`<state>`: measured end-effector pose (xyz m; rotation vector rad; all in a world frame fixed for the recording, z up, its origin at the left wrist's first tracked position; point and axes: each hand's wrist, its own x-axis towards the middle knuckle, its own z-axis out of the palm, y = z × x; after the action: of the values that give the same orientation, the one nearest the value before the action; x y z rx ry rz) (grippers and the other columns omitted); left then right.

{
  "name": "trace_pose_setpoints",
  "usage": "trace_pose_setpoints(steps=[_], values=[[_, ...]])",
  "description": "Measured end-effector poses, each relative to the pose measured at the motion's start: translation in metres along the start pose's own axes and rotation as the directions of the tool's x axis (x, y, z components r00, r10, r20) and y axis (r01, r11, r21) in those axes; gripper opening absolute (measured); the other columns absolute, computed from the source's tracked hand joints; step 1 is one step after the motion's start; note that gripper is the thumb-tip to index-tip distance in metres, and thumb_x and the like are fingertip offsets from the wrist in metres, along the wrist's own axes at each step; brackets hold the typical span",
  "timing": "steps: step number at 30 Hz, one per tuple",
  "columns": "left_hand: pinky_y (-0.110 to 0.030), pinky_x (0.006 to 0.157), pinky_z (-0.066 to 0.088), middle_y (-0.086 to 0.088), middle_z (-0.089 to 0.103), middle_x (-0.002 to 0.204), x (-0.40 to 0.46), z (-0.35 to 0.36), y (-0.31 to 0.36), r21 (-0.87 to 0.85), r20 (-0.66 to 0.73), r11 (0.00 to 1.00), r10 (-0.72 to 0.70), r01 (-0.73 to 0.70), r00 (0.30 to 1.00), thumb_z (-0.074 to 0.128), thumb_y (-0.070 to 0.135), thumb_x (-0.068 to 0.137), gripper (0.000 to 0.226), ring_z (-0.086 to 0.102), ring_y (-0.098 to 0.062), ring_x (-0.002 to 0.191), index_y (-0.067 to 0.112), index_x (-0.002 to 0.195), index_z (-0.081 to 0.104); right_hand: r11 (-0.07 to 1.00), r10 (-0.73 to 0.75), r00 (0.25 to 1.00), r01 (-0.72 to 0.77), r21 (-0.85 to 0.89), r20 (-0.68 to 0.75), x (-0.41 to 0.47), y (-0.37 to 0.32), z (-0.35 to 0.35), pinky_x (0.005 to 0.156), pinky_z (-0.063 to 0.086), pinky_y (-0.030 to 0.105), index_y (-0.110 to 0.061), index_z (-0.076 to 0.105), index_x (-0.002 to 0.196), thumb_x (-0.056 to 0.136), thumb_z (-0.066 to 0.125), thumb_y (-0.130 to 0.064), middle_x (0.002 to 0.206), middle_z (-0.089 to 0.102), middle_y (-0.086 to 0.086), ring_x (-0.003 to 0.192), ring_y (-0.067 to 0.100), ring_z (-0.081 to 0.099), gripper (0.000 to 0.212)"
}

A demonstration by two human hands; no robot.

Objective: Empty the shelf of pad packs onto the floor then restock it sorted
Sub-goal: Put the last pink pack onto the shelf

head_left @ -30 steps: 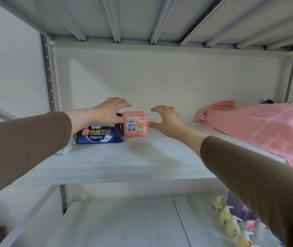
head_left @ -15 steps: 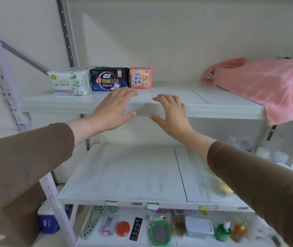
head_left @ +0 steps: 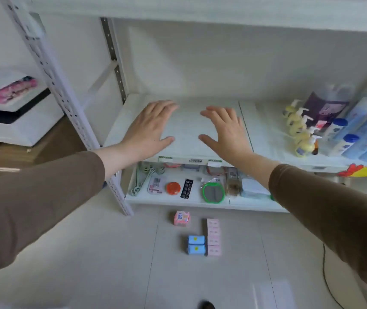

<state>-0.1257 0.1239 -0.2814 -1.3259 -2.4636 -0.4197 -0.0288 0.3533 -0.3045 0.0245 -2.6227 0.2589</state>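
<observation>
While both of our hands are hovering with nothing in them, the left hand (head_left: 150,128) and the right hand (head_left: 224,130) are each showing a slack, spread grip, fingers nearly straight, over the bare board of the middle shelf (head_left: 187,121). Below on the floor (head_left: 89,253), the pad packs are lying near the rack's foot: a small pink pack (head_left: 181,218) apart, two blue packs (head_left: 196,244) stacked against a row of pale pink packs (head_left: 213,236). We are judging them light, soft and squashy in slick film, so pinching across the short sides should be holding better than pressing the faces. To the right, pump bottles (head_left: 298,128) and blue bottles (head_left: 354,132) are crowding the shelf. The lowest shelf's clutter, a green-rimmed mirror (head_left: 213,192) and an orange tin (head_left: 173,188), is sitting just behind the packs; the rack post (head_left: 120,192) is standing to their left.
</observation>
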Motion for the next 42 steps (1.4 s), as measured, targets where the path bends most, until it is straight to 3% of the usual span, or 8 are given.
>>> trace_pose_setpoints(steps=[5,10,16,23,27,33,42], values=[[-0.028,0.119,0.010,0.000,0.027,0.155,-0.081,0.064,-0.027,-0.094,0.158,0.995,-0.020,0.035,0.987,0.068,0.035,0.086,0.078,0.022,-0.019,0.143,0.018,0.150,0.027,0.993,0.109,0.985,-0.113,0.025,0.135,-0.056,-0.027,0.078,0.101,0.037,0.044,-0.026,0.047,0.139,0.085,0.068,-0.039,0.145,0.044,-0.003,0.131,0.025,0.035,0.059],[-0.031,0.120,0.013,0.000,0.028,0.155,-0.143,0.134,-0.049,-0.153,0.271,0.987,-0.006,0.050,0.963,0.070,0.033,0.083,0.081,0.023,-0.022,0.141,0.018,0.151,0.028,0.969,0.240,0.943,-0.247,0.000,0.230,-0.115,-0.037,0.146,0.099,0.040,0.044,-0.023,0.050,0.135,0.085,0.070,-0.035,0.139,0.048,-0.001,0.123,0.027,0.040,0.056],[-0.033,0.119,0.022,-0.003,0.033,0.151,-0.198,0.224,-0.070,-0.148,0.420,0.987,0.008,0.060,0.908,0.070,0.031,0.080,0.078,0.029,-0.023,0.140,0.015,0.147,0.034,0.921,0.349,0.857,-0.389,0.030,0.380,-0.174,-0.027,0.228,0.101,0.039,0.042,-0.022,0.049,0.137,0.088,0.068,-0.034,0.138,0.048,-0.001,0.125,0.027,0.041,0.054],[-0.030,0.118,0.023,-0.004,0.038,0.149,-0.247,0.340,-0.093,-0.135,0.555,0.961,-0.129,0.242,0.822,0.072,0.030,0.080,0.078,0.032,-0.023,0.139,0.011,0.147,0.036,0.817,0.512,0.703,-0.575,-0.028,0.493,-0.232,-0.012,0.337,0.097,0.038,0.039,-0.022,0.049,0.135,0.087,0.067,-0.030,0.135,0.050,-0.001,0.123,0.027,0.041,0.052],[-0.029,0.117,0.024,-0.003,0.037,0.150,-0.263,0.408,-0.105,-0.146,0.592,0.939,-0.169,0.310,0.788,0.072,0.028,0.080,0.078,0.032,-0.022,0.139,0.011,0.147,0.035,0.756,0.573,0.622,-0.652,-0.052,0.534,-0.259,-0.006,0.405,0.096,0.038,0.035,-0.025,0.048,0.137,0.091,0.064,-0.028,0.136,0.048,-0.005,0.124,0.023,0.041,0.049],[-0.029,0.119,0.022,-0.004,0.031,0.155,-0.283,0.531,-0.131,-0.155,0.625,0.940,-0.145,0.305,0.767,0.071,0.036,0.081,0.087,0.027,-0.022,0.142,0.011,0.152,0.027,0.717,0.570,0.535,-0.695,-0.058,0.623,-0.289,0.022,0.522,0.107,0.037,0.035,-0.025,0.039,0.146,0.086,0.070,-0.034,0.146,0.041,-0.007,0.131,0.023,0.037,0.068],[-0.029,0.118,0.024,-0.002,0.027,0.155,-0.294,0.699,-0.166,-0.181,0.620,0.934,-0.136,0.309,0.773,0.073,0.038,0.079,0.093,0.024,-0.022,0.143,0.012,0.152,0.022,0.725,0.573,0.517,-0.682,-0.100,0.636,-0.313,0.085,0.688,0.114,0.029,0.038,-0.024,0.022,0.155,0.085,0.074,-0.037,0.161,0.023,-0.001,0.141,0.028,0.028,0.088]])
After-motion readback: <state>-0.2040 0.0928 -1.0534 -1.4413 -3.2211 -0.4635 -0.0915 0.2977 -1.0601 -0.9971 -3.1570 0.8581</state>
